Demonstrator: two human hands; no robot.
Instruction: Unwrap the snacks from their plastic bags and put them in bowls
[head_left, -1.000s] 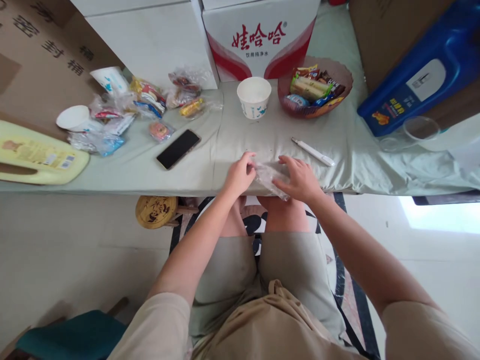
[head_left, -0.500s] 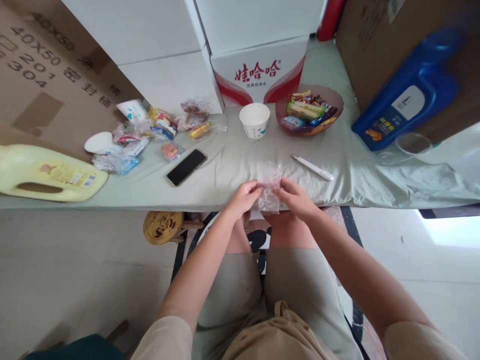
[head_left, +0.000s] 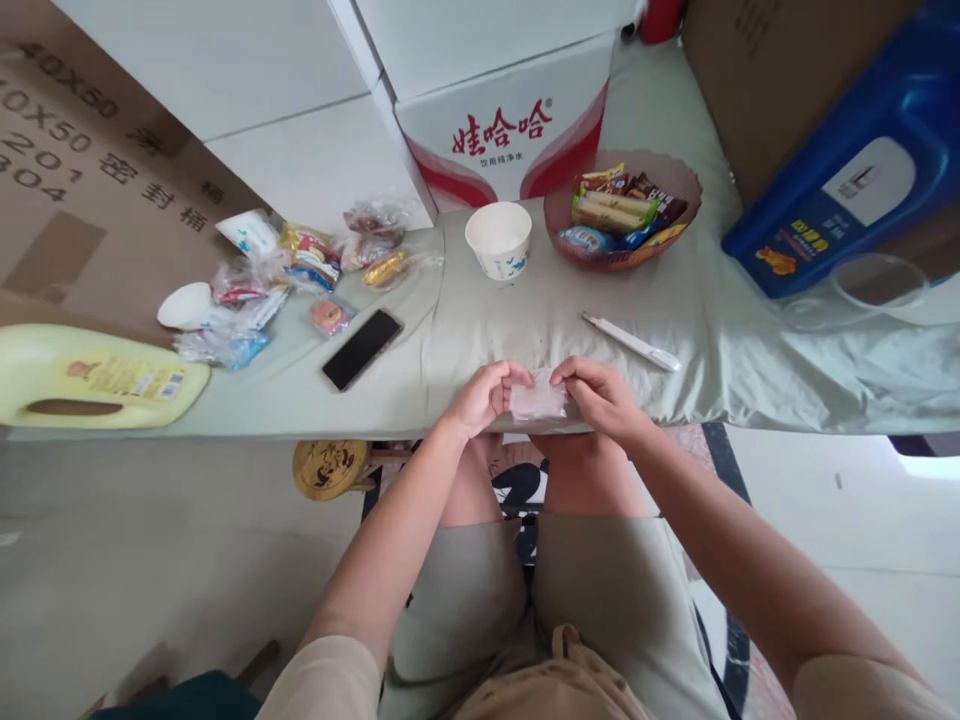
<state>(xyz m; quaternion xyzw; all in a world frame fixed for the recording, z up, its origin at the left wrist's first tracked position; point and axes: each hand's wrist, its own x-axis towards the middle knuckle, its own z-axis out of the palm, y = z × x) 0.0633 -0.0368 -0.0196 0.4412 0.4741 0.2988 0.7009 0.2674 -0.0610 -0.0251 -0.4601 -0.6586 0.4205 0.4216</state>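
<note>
A clear plastic wrapper [head_left: 538,398], folded smaller and crinkled, hangs between my hands at the table's front edge. My left hand [head_left: 486,395] pinches its left upper corner, fingers curled. On the other side my right hand [head_left: 600,395] grips the right upper corner between thumb and fingers. Beyond the hands stands a white paper cup [head_left: 499,245] with a blue print. A white pen-like utility knife [head_left: 631,342] lies to the right, and a black phone [head_left: 363,349] to the left.
A pinkish bowl [head_left: 559,225] of wrapped snacks is at the back right. Packaged snacks [head_left: 311,255] and two tipped paper cups cluster left. A yellow jug [head_left: 150,345] lies at the left edge; a blue jug [head_left: 832,190] and a clear cup [head_left: 862,300] stand right. A wooden stool [head_left: 328,469] is below.
The wrapper, earlier stretched tall between my fingers, is now folded down into a smaller, wider piece. My left hand has turned, its palm showing more. The view has shifted slightly.
</note>
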